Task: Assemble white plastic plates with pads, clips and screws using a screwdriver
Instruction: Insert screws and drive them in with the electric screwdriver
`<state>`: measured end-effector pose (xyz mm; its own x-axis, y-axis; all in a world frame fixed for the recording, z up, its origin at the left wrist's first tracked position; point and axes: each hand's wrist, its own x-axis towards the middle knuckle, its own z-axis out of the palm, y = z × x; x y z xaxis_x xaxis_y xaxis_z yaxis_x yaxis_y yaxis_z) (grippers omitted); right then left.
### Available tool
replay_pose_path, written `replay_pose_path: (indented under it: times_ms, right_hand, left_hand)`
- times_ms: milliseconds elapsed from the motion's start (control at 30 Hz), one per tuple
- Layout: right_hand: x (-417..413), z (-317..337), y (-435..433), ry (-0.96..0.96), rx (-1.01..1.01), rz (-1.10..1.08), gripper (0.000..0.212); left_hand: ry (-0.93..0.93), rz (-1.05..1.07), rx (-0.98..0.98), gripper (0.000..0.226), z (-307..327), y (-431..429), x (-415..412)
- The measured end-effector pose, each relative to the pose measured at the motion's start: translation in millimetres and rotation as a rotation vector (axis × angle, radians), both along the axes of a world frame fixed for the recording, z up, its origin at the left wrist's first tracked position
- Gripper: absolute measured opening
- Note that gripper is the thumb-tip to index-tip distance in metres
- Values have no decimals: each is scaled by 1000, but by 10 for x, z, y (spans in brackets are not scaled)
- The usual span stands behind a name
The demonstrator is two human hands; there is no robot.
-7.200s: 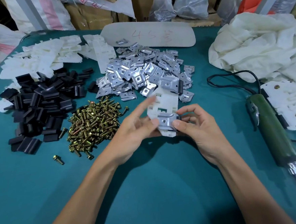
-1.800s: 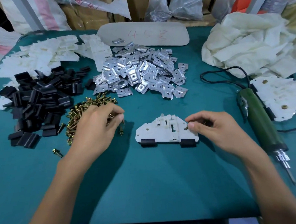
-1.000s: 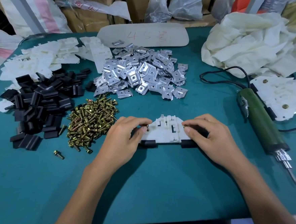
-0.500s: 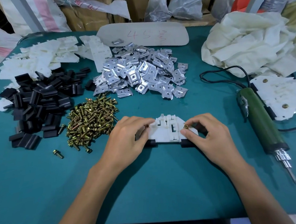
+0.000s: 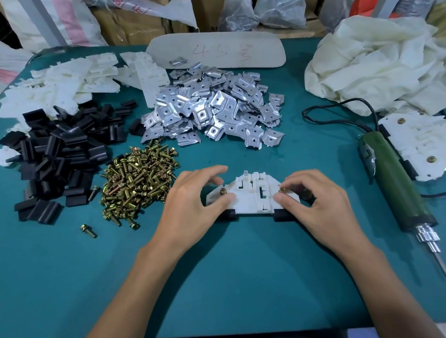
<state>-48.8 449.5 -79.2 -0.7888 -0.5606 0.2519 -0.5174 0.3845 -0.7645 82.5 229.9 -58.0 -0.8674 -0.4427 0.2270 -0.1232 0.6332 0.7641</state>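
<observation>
Plate (image 5: pixel 247 198) lies on the worktop (image 5: pixel 251 285), central toward the near edge, pads (image 5: pixel 282 214) fitted. Left hand (image 5: pixel 190 205) grip curls round left screw (image 5: pixel 222 192); right hand (image 5: pixel 322 204) grip pinches right screw (image 5: pixel 282 190). Judged: both seated, undriven; screwdriver (image 5: pixel 394 183) lies untouched near the right edge

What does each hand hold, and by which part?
The left hand pinches the left screw by its head; the right hand pinches the right screw likewise, both in the white plate.
</observation>
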Motion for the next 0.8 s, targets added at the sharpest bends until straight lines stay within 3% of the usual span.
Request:
replay_pose_path:
  times_ms: [233,333,433,533,600,700,800]
  right_hand:
    - [5,38,-28,-29,14,-5,13]
    - [24,127,35,-45,37,-30,29]
    - [-57,318,271,126,58,-168,34]
    - [-260,513,681,286,205,-425,35]
    - [-416,586,914,216,377,-536,40]
    - [-550,579,1015,-92,695,-508,56]
    - [-635,537,997,-155,709,-531,55]
  left_hand:
    - [11,-36,27,42,-2,3,20]
    - [-6,-34,47,46,-3,-13,8]
    - [10,-1,27,39,-22,-8,-11]
    - [-17,-73,12,53,-55,-59,-9]
    - [-97,-153,-31,75,-46,-65,-47]
    - [-215,-290,-203,97,-49,44,-219]
    - [-230,-321,-328,96,-111,148,-345]
